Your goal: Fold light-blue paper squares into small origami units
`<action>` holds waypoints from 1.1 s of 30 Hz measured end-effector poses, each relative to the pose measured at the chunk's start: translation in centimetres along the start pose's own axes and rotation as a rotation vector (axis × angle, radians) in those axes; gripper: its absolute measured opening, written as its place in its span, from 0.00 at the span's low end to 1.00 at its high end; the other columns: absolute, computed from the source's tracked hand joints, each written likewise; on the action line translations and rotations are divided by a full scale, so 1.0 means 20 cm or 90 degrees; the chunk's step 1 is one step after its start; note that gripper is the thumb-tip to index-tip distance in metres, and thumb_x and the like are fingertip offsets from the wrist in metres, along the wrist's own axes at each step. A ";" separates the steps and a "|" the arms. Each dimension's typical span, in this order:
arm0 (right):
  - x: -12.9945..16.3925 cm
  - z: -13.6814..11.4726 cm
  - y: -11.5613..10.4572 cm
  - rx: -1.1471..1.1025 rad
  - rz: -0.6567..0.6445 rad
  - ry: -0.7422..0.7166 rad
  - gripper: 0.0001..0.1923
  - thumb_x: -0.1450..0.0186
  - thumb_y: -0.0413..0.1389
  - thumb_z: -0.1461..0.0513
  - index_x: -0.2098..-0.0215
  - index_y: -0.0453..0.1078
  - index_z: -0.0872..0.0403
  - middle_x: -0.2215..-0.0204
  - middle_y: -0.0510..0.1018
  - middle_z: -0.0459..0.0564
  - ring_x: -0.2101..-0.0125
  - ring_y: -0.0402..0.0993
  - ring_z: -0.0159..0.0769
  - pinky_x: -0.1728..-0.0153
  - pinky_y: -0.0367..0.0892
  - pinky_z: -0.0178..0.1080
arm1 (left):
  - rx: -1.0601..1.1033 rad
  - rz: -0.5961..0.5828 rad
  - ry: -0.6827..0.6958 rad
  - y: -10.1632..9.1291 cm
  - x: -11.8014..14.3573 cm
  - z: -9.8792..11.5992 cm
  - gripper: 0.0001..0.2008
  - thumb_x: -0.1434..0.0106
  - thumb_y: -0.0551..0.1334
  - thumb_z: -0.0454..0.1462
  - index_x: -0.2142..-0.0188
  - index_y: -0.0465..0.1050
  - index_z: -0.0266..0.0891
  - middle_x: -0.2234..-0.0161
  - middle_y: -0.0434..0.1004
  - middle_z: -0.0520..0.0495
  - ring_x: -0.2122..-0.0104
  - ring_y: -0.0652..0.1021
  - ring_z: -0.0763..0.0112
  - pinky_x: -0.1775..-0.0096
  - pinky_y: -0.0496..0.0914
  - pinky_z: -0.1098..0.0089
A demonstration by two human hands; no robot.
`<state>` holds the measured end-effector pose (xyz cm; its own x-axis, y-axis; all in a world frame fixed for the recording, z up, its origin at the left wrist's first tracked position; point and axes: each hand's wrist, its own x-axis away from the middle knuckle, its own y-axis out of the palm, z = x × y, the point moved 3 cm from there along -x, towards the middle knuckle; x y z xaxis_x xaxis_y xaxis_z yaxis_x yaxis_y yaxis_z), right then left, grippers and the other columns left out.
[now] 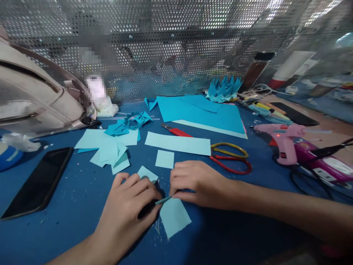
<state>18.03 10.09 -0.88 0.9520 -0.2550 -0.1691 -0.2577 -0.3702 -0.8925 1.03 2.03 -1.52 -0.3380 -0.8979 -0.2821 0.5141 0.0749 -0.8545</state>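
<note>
Head view: near the middle of a blue counter (228, 237), the left hand's (132, 202) and right hand's (198, 186) fingers pinch a slim paper piece (163, 200), seen edge-on, by a pale square (175, 219). Even pressure should keep any crease neat. Writing on the blue tub (10, 156), left, is unreadable.

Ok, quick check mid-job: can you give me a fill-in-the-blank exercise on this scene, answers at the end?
1. Between the left hand and the right hand shows a thin slip of light-blue ____.
2. The glue gun has a ____ body.
3. The backpack sits at the picture's far ____ edge.
4. The tabletop is coloured ____.

Missing words: paper; pink; left; blue.
</note>
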 end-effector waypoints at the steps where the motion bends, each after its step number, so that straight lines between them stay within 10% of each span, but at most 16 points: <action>1: 0.00 0.00 0.00 0.022 -0.009 -0.017 0.08 0.31 0.55 0.62 0.68 0.72 0.54 0.70 0.75 0.47 0.67 0.66 0.33 0.65 0.60 0.35 | -0.012 0.006 0.009 0.00 0.00 0.00 0.06 0.35 0.60 0.34 0.69 0.72 0.45 0.70 0.77 0.55 0.69 0.71 0.66 0.62 0.54 0.60; 15: 0.00 -0.01 0.05 -0.156 0.065 0.058 0.05 0.32 0.56 0.63 0.66 0.72 0.55 0.71 0.76 0.46 0.68 0.68 0.31 0.67 0.60 0.32 | 0.126 -0.035 -0.070 0.02 -0.01 -0.04 0.05 0.34 0.62 0.39 0.68 0.74 0.45 0.69 0.78 0.55 0.68 0.73 0.67 0.62 0.57 0.62; 33: -0.03 -0.01 0.06 -0.453 0.171 0.239 0.10 0.38 0.61 0.57 0.69 0.70 0.56 0.74 0.69 0.43 0.75 0.60 0.27 0.75 0.54 0.30 | 0.218 -0.040 -0.157 0.04 -0.01 -0.05 0.21 0.30 0.52 0.42 0.79 0.50 0.40 0.80 0.54 0.55 0.74 0.60 0.68 0.67 0.56 0.67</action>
<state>17.13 9.49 -1.81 0.7581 -0.6477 -0.0758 -0.6294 -0.6963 -0.3451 0.68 2.66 -2.66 -0.1993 -0.9762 -0.0857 0.7451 -0.0942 -0.6602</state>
